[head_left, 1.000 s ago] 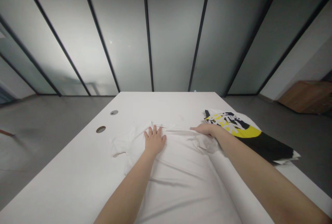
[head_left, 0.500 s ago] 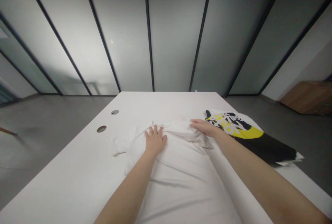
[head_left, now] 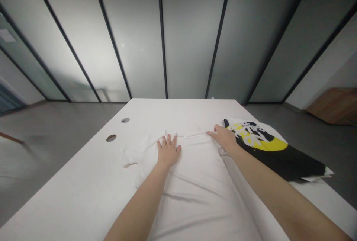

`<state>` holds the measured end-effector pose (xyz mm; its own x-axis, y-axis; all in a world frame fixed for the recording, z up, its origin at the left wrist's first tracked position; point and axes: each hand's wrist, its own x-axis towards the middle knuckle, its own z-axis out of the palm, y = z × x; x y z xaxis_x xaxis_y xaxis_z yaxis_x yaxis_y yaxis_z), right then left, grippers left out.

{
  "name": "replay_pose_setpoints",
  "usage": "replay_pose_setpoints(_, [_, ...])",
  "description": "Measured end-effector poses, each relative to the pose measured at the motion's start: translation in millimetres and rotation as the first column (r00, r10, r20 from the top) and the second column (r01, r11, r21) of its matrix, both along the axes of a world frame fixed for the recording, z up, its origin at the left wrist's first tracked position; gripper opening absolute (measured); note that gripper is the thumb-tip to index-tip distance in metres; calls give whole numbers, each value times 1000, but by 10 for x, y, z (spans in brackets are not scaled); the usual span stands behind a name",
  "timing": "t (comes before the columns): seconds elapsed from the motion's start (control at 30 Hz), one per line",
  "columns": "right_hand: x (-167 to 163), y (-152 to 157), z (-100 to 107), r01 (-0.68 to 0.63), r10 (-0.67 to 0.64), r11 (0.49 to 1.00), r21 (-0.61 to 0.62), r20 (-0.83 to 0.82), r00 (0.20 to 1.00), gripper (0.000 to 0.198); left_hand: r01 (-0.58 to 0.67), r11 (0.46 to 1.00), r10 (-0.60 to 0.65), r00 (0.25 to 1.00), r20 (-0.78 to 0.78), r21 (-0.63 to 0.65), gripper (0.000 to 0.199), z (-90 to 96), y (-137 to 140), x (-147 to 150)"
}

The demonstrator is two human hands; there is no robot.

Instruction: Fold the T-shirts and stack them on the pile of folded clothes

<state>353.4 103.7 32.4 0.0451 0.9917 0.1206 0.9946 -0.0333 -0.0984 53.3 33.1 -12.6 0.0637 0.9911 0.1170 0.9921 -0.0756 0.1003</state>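
Note:
A white T-shirt (head_left: 192, 181) lies spread on the white table in front of me, with creases running across its body. My left hand (head_left: 169, 152) rests flat on its upper part, fingers spread near the neckline. Farther right, my right hand (head_left: 225, 138) touches the shirt's upper right area, thumb and forefinger apart; its other fingers are partly hidden. Under my right wrist, some of the shirt's right side is covered. Beside that hand lies a folded garment (head_left: 284, 159) in black, yellow and white.
The white table (head_left: 69, 196) has two round holes near its left edge: a far hole (head_left: 125, 120) and a nearer hole (head_left: 111, 138). Frosted glass panels (head_left: 189, 40) with dark frames stand beyond it. A wooden piece (head_left: 334, 105) is on the floor at right.
My right hand has shifted slightly, its thumb and forefinger now apart. The bunched cloth near it lies flatter. My left hand stays in place on the shirt; the view has turned slightly.

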Motion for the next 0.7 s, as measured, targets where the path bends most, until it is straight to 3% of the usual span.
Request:
replay_pose_setpoints(0.1, [-21,-73,20,-47,24,977,206,116,993,33,-2,1000,2,1000,-1,8,66,2,-5,5])
replay_pose_setpoints(0.2, [-129,-161,-8,-62,32,969,240,127,991,23,-3,1000,3,1000,5,7,66,6,-4,9])
replay_pose_setpoints(0.33, [-415,-316,-140,-145,143,984,99,31,989,29,-7,1000,7,1000,7,-8,67,6,1,12])
replay_pose_setpoints(0.4, [-562,-401,-235,-137,137,990,16,-12,990,39,-15,1000,15,1000,1,-8,67,-3,2,13])
replay_pose_setpoints(0.57, [-751,-578,-421,61,-63,984,-169,-3,998,76,-75,997,75,997,-13,7,69,-60,10,23])
replay_pose_setpoints(0.7, [-763,-657,-499,146,-154,955,-260,-10,988,92,-80,997,80,997,-16,2,71,-91,22,28])
